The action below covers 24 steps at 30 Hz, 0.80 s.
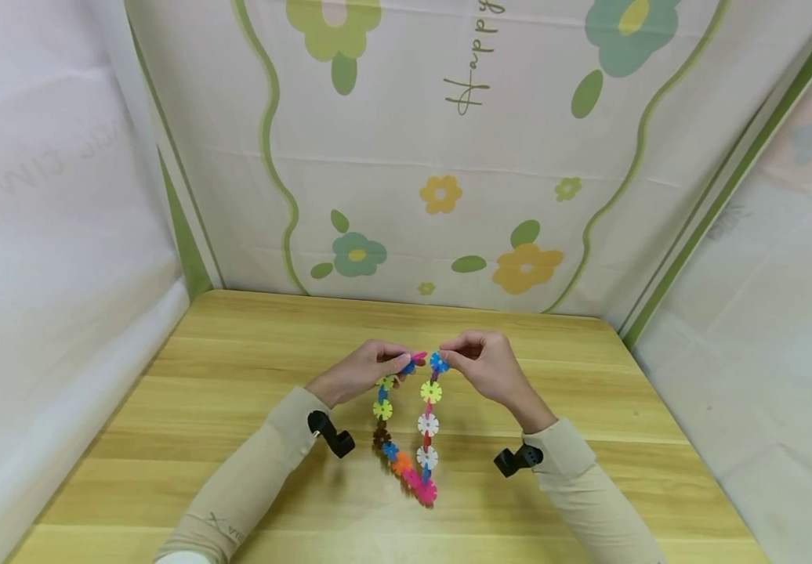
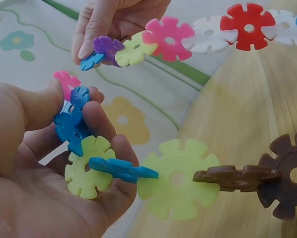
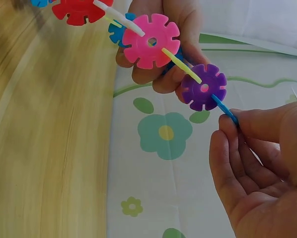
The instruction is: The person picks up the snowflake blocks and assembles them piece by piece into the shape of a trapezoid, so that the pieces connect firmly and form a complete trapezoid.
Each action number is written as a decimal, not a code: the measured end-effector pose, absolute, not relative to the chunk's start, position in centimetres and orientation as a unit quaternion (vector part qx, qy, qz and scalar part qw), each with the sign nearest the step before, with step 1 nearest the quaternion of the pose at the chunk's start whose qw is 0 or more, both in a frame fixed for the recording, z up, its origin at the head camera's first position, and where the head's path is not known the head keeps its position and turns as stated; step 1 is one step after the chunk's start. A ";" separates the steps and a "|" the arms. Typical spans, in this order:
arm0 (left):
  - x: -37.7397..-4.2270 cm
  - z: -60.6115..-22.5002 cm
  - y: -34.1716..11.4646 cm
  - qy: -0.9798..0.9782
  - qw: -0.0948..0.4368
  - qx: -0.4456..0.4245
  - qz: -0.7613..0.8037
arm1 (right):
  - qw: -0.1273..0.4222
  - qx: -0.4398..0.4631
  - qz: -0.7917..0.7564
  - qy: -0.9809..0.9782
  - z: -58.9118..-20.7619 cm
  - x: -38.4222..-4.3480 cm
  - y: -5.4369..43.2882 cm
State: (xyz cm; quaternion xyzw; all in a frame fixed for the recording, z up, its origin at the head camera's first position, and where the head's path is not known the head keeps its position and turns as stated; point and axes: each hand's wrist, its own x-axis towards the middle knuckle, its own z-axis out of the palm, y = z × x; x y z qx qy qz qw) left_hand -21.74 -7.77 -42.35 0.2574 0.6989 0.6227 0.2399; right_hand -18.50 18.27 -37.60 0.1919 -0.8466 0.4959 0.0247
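A chain of interlocking plastic snowflake discs [image 1: 428,424] hangs in a loop between the two hands, its lowest part a pink disc [image 1: 425,492] close over the table. My left hand [image 1: 371,368] holds one end, thumb and fingers around blue discs [image 2: 71,124] with a pink disc [image 2: 66,84] at the tip. My right hand [image 1: 483,364] pinches the blue disc [image 3: 225,110] at the other end, beside a purple disc [image 3: 204,88]. The two ends are a small gap apart. Yellow-green, brown, white, red and orange discs make up the rest of the chain.
The wooden table [image 1: 237,352] lies under both hands. Flower-printed cloth [image 1: 392,157] rises behind it, with more white cloth [image 1: 46,235] at the sides. Each wrist wears a black camera mount [image 1: 331,435].
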 end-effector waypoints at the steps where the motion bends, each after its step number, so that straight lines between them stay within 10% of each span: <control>1: -21.8 -42.3 -7.8 0.699 0.242 0.259 0.621 | 0.025 0.189 0.495 -0.848 -37.6 -18.5 18.2; 24: -21.1 -41.3 -7.0 0.747 0.200 0.252 0.582 | 0.054 0.215 0.482 -0.848 -37.2 -18.2 18.0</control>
